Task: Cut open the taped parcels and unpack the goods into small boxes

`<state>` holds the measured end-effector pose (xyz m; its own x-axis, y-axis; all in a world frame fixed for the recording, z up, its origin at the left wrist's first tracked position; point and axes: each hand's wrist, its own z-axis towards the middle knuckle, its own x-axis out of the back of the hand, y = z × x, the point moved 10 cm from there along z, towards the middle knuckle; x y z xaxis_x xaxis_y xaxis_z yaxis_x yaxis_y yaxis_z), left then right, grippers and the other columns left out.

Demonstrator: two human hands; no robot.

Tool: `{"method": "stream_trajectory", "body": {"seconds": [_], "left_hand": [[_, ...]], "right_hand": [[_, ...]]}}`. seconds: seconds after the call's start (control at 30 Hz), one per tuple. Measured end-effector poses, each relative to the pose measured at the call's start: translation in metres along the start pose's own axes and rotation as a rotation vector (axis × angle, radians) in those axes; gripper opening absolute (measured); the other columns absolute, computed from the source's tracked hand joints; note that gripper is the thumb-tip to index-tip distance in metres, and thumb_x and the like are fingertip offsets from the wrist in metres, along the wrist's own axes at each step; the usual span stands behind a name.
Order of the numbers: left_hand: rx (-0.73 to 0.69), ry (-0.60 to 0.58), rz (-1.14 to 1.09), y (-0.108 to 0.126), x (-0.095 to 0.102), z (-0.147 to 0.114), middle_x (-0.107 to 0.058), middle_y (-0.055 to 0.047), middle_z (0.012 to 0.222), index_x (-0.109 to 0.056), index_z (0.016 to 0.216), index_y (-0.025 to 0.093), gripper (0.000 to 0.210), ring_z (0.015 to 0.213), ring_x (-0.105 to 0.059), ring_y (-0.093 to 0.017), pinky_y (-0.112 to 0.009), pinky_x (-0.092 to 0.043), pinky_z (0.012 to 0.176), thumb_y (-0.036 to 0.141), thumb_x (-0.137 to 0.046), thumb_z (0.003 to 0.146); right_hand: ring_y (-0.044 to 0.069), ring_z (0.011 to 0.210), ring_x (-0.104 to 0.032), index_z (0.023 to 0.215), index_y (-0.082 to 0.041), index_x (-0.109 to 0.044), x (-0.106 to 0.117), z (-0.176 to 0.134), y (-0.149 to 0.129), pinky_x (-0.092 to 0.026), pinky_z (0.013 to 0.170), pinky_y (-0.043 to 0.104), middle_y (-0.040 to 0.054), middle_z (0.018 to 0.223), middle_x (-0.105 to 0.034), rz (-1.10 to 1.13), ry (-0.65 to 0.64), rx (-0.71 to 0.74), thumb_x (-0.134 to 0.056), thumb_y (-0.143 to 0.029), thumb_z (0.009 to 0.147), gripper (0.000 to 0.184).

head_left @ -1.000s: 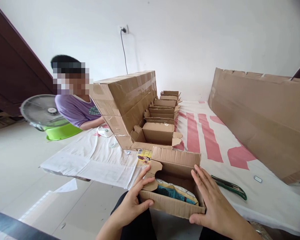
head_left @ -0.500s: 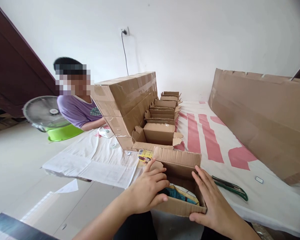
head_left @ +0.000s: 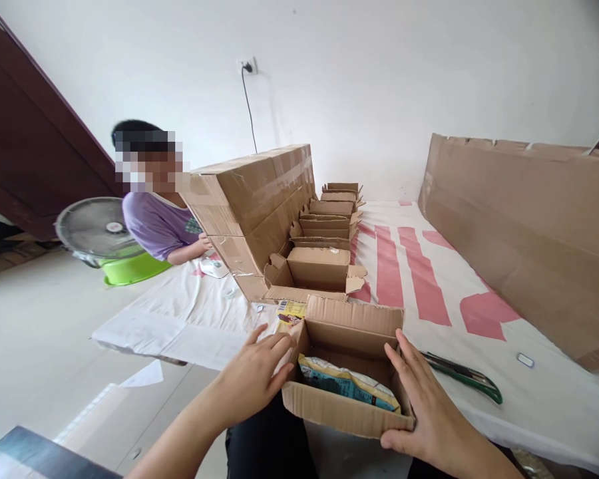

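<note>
An open cardboard box stands at the table edge in front of me, its back flap raised and front flap leaning toward me. Inside lies a blue and yellow snack packet. My left hand is against the box's left side, fingers partly curled, thumb at the front left corner. My right hand grips the right side, thumb at the front corner and fingers along the wall. A yellow printed packet shows behind the box's left corner, partly hidden.
A green box cutter lies right of the box. Several open cardboard boxes line up beside taped, stacked cartons. A tall cardboard panel stands right. Across the table sits a person in a purple shirt, near a fan.
My left hand has moved left, from over the box opening to its left side, uncovering more of the snack packet. My right hand stays at the right side.
</note>
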<state>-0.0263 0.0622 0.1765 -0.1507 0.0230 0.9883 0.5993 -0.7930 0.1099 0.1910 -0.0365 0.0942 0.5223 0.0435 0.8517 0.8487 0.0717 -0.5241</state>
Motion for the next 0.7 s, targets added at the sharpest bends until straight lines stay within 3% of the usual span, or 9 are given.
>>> {"method": "stream_trajectory", "body": {"seconds": [0.1, 0.23, 0.3, 0.43, 0.6, 0.7], "left_hand": [[0.039, -0.031, -0.043, -0.004, -0.006, 0.002, -0.067, -0.007, 0.101, -0.054, 0.106, 0.019, 0.017, 0.094, -0.065, -0.024, -0.047, -0.049, 0.092, 0.020, -0.045, 0.092], [0.032, 0.026, 0.028, 0.009, 0.008, 0.014, -0.063, -0.008, 0.105, -0.058, 0.093, 0.019, 0.009, 0.101, -0.059, -0.028, -0.044, -0.049, 0.088, 0.016, -0.055, 0.086], [-0.056, -0.040, 0.023, 0.026, 0.006, 0.023, -0.065, -0.006, 0.104, -0.060, 0.096, 0.020, 0.013, 0.101, -0.059, -0.027, -0.043, -0.048, 0.089, 0.014, -0.058, 0.084], [-0.147, -0.254, 0.028, 0.047, -0.013, 0.039, -0.069, -0.004, 0.099, -0.064, 0.103, 0.021, 0.022, 0.095, -0.063, -0.025, -0.038, -0.049, 0.084, 0.018, -0.067, 0.081], [-0.165, -0.418, 0.192, 0.046, -0.043, 0.058, -0.071, -0.010, 0.101, -0.069, 0.104, 0.017, 0.039, 0.097, -0.066, -0.030, -0.040, -0.050, 0.084, 0.031, -0.081, 0.070], [-0.237, -0.483, 0.300, 0.047, -0.061, 0.063, -0.072, -0.013, 0.097, -0.072, 0.095, 0.013, 0.035, 0.094, -0.067, -0.031, -0.042, -0.051, 0.081, 0.033, -0.082, 0.068]], "right_hand": [[0.035, 0.150, 0.000, 0.156, -0.024, -0.015, 0.001, 0.001, -0.001, -0.019, 0.119, 0.057, 0.0090, 0.165, 0.012, 0.010, -0.011, -0.005, -0.081, -0.046, 0.066, 0.114], [0.034, 0.151, -0.001, 0.155, -0.020, -0.020, 0.001, 0.003, -0.002, -0.020, 0.119, 0.055, 0.0103, 0.165, 0.010, -0.005, -0.013, -0.022, -0.081, -0.045, 0.066, 0.111], [0.033, 0.151, -0.001, 0.155, -0.020, -0.020, 0.001, 0.003, -0.002, -0.020, 0.120, 0.053, 0.0102, 0.165, 0.010, -0.011, -0.005, -0.026, -0.081, -0.044, 0.066, 0.110], [0.032, 0.151, -0.001, 0.154, -0.020, -0.020, 0.000, 0.002, -0.002, -0.019, 0.120, 0.052, 0.0100, 0.165, 0.010, -0.007, -0.004, -0.027, -0.080, -0.043, 0.067, 0.108], [0.032, 0.151, -0.001, 0.154, -0.019, -0.022, 0.001, 0.002, -0.003, -0.018, 0.121, 0.050, 0.0103, 0.165, 0.010, 0.004, 0.003, -0.039, -0.080, -0.038, 0.067, 0.107], [0.032, 0.151, -0.001, 0.154, -0.020, -0.022, 0.002, 0.003, -0.005, -0.019, 0.121, 0.051, 0.0099, 0.165, 0.010, 0.022, 0.012, -0.037, -0.080, -0.036, 0.066, 0.107]]}}
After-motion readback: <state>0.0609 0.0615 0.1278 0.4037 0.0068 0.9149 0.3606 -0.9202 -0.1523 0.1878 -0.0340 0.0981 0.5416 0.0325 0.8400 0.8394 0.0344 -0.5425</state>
